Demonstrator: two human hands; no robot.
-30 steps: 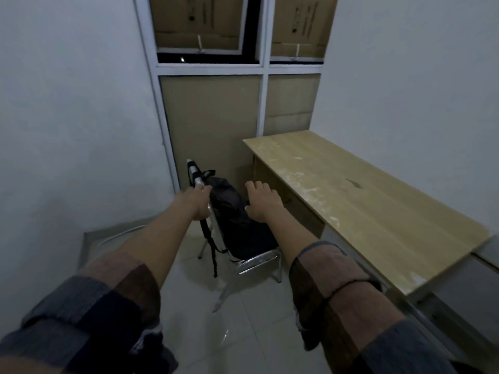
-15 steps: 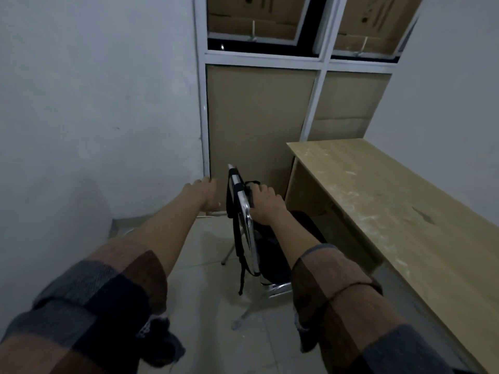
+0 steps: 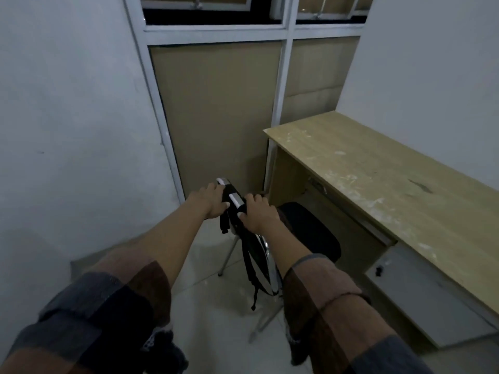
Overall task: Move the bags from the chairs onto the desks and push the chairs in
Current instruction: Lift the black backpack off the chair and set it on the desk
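Both hands — left hand (image 3: 213,202) and right hand (image 3: 256,213) — grip the chair (image 3: 236,201) backrest's top at frame centre, likely to steer it. A bag (image 3: 307,233) lies on its seat, just beside the worktop (image 3: 378,182). Half a second ago, the left hand hung free.

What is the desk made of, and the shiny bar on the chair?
The desk looks like pale wood or wood-look board: a light grain shows, with whitish scuffs on its matt top. The chair's top bar looks like polished metal, since it gleams silver between the left hand and right hand.
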